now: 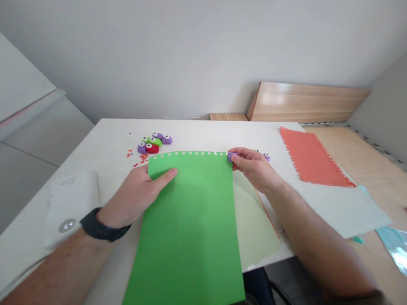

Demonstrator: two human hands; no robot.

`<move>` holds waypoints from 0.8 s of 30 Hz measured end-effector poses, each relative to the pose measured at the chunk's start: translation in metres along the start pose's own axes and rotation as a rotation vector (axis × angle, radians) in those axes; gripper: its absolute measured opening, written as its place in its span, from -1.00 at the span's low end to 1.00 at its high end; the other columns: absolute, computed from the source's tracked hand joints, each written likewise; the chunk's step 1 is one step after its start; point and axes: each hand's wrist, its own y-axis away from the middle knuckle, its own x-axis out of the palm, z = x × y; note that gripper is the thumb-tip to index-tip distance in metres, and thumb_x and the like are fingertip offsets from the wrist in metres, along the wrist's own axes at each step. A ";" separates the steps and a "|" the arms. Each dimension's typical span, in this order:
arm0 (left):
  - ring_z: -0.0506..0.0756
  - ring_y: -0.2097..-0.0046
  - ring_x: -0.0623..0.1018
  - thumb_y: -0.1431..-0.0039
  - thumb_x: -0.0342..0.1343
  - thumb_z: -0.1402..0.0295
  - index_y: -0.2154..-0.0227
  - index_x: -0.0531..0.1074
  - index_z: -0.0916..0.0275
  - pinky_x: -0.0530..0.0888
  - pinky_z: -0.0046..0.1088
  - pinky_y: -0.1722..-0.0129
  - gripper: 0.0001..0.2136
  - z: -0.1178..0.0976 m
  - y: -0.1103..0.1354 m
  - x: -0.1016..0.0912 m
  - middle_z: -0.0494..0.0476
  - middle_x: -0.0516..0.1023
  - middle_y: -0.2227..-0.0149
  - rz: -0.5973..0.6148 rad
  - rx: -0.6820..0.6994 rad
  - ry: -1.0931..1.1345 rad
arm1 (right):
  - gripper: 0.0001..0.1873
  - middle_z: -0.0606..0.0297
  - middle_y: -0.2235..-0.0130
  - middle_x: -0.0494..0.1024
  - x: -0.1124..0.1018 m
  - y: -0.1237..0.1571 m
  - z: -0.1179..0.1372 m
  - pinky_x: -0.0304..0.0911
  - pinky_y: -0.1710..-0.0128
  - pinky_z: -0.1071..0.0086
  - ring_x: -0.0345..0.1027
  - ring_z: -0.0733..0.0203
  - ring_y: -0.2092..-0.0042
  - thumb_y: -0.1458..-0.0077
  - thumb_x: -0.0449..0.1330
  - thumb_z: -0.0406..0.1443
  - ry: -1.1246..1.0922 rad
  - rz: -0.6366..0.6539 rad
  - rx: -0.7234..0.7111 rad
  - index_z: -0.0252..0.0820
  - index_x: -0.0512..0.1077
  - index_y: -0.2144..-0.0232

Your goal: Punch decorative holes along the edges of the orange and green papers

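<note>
A green paper sheet [190,220] lies lengthwise on the white table [203,131], with a row of small punched holes along its far edge. My left hand [136,195] rests on the sheet's left edge, thumb flat on the paper, fingers curled. My right hand [254,167] is closed on a small purple punch [231,156] at the sheet's far right corner. A black watch sits on my left wrist.
Several small coloured punches [154,142] cluster at the far left, with red paper bits beside them. A red punched sheet [313,159] lies at right. Pale yellow paper [254,228] sits under the green sheet. A white object [71,203] lies at left.
</note>
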 end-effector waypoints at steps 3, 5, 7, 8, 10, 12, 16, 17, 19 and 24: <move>0.15 0.11 0.71 -0.19 0.33 0.17 -0.09 0.57 0.10 0.64 -0.42 0.16 -0.59 -0.001 0.000 0.001 0.04 0.71 0.02 0.001 0.006 0.000 | -0.69 0.25 0.24 0.58 0.000 0.000 0.000 0.22 0.20 0.28 0.36 0.24 0.27 -0.06 0.45 -0.19 0.003 0.004 -0.001 -0.20 0.58 0.17; 0.16 0.12 0.71 -0.19 0.33 0.16 -0.09 0.57 0.11 0.64 -0.41 0.17 -0.58 -0.002 0.000 0.001 0.05 0.71 0.03 0.001 0.004 0.010 | -0.68 0.25 0.24 0.59 0.001 0.000 0.000 0.22 0.20 0.28 0.36 0.24 0.27 -0.06 0.45 -0.19 0.005 0.007 0.002 -0.20 0.58 0.17; 0.16 0.14 0.72 -0.18 0.33 0.15 -0.10 0.56 0.12 0.65 -0.40 0.18 -0.57 -0.002 0.001 0.001 0.06 0.72 0.04 0.000 -0.003 0.012 | -0.67 0.25 0.25 0.59 0.001 0.000 0.000 0.22 0.19 0.27 0.36 0.23 0.27 -0.05 0.46 -0.18 0.005 0.006 0.007 -0.20 0.57 0.17; 0.16 0.14 0.72 -0.19 0.33 0.15 -0.11 0.56 0.11 0.65 -0.40 0.18 -0.57 -0.002 0.001 0.001 0.06 0.72 0.04 -0.001 -0.001 0.010 | -0.67 0.25 0.25 0.59 0.001 0.001 0.000 0.22 0.20 0.27 0.36 0.23 0.28 -0.04 0.46 -0.18 0.005 0.005 0.009 -0.20 0.57 0.17; 0.16 0.14 0.72 -0.19 0.32 0.14 -0.11 0.56 0.11 0.64 -0.40 0.16 -0.56 -0.001 0.000 0.000 0.06 0.72 0.04 -0.002 0.007 0.002 | -0.66 0.25 0.26 0.59 0.001 0.001 0.000 0.22 0.20 0.27 0.36 0.23 0.28 -0.03 0.47 -0.18 0.006 0.001 0.010 -0.20 0.57 0.17; 0.16 0.13 0.71 -0.19 0.32 0.13 -0.11 0.56 0.11 0.64 -0.40 0.15 -0.56 0.001 0.000 0.000 0.06 0.72 0.04 -0.007 0.015 -0.004 | -0.65 0.25 0.26 0.59 0.001 0.000 0.000 0.22 0.20 0.27 0.36 0.23 0.28 -0.02 0.48 -0.17 0.008 -0.002 0.011 -0.20 0.57 0.17; 0.18 0.12 0.72 -0.19 0.32 0.09 -0.11 0.56 0.12 0.65 -0.37 0.15 -0.55 0.002 -0.002 0.001 0.08 0.71 0.04 0.002 0.011 0.000 | -0.65 0.25 0.25 0.59 0.001 0.000 -0.001 0.23 0.19 0.27 0.37 0.22 0.26 -0.01 0.48 -0.17 -0.003 -0.005 0.011 -0.19 0.57 0.18; 0.18 0.13 0.72 -0.19 0.32 0.09 -0.11 0.56 0.12 0.65 -0.37 0.15 -0.54 0.001 -0.002 0.001 0.08 0.71 0.04 0.004 0.009 0.005 | -0.65 0.24 0.25 0.59 0.001 -0.001 -0.001 0.22 0.19 0.27 0.38 0.22 0.25 -0.01 0.48 -0.18 -0.007 -0.004 0.010 -0.20 0.57 0.18; 0.17 0.13 0.72 -0.18 0.33 0.08 -0.11 0.56 0.12 0.65 -0.38 0.15 -0.54 0.000 -0.001 0.002 0.07 0.71 0.03 0.003 0.011 0.008 | -0.66 0.24 0.25 0.59 0.001 -0.001 -0.001 0.22 0.18 0.27 0.38 0.21 0.25 -0.02 0.48 -0.19 -0.010 -0.007 0.007 -0.20 0.57 0.18; 0.15 0.11 0.71 -0.17 0.33 0.04 -0.08 0.58 0.08 0.64 -0.42 0.17 -0.54 -0.001 0.000 0.002 0.04 0.71 0.03 -0.009 -0.002 -0.029 | -0.68 0.26 0.27 0.58 0.001 -0.002 -0.004 0.21 0.20 0.27 0.36 0.23 0.27 -0.03 0.47 -0.20 0.007 -0.012 -0.009 -0.20 0.56 0.19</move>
